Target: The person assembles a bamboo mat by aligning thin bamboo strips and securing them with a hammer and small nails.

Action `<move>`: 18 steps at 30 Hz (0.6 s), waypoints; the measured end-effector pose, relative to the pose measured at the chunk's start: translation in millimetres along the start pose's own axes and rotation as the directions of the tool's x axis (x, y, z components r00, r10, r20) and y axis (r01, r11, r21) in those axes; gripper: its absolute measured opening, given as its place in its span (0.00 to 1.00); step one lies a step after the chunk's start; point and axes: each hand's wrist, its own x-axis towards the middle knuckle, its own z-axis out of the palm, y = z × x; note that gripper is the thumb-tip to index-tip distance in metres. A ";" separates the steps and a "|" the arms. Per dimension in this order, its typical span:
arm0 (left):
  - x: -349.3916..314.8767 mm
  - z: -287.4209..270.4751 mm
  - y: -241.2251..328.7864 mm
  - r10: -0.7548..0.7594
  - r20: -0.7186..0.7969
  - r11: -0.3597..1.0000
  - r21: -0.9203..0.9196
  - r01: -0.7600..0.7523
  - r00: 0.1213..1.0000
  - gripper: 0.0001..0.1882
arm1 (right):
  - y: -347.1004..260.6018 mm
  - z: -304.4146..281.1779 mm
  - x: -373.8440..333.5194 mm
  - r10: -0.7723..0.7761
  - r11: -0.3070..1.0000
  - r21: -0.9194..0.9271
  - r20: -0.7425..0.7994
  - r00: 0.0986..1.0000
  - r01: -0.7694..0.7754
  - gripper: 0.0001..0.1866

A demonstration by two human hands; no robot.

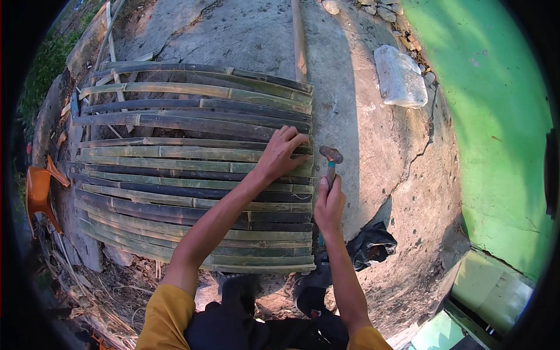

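head view: right hand (329,204) grips a rusty-headed hammer (331,155); left hand (281,153), fingers spread, presses the split green-brown bamboo slat panel (192,175); a crooked swing could strike those fingers.

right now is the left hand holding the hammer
No, the hammer is gripped in the right hand, while the left hand presses flat on the bamboo slats.
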 end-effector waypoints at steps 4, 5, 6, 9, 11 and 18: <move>-22.6 -23.7 21.0 -0.012 -0.135 0.979 0.201 0.039 0.991 0.23 | 3.6 -8.3 -3.5 -0.067 0.994 0.079 -0.061 0.996 0.072 0.13; -30.9 -29.7 17.5 -0.038 -0.147 0.954 0.289 0.080 0.988 0.23 | 3.1 -6.2 -4.3 -0.070 0.994 0.082 -0.045 0.997 0.073 0.14; -37.7 -33.9 15.1 -0.062 -0.162 0.920 0.373 0.119 0.985 0.24 | 2.1 -4.8 -5.1 -0.072 0.994 0.084 -0.029 0.997 0.074 0.15; -52.9 -39.3 11.9 -0.013 -0.190 0.871 0.479 0.104 0.982 0.23 | -5.9 2.1 -4.3 -0.111 0.994 0.008 -0.007 0.994 0.111 0.14; -60.6 -36.9 13.4 -0.008 -0.202 0.877 0.469 0.103 0.979 0.23 | -5.5 7.0 -3.4 -0.130 0.991 0.016 -0.020 0.991 0.130 0.14; -60.1 -35.3 5.2 -0.010 -0.186 0.905 0.416 0.088 0.982 0.20 | 11.2 11.3 3.7 -0.236 0.970 -0.055 0.031 0.971 0.237 0.12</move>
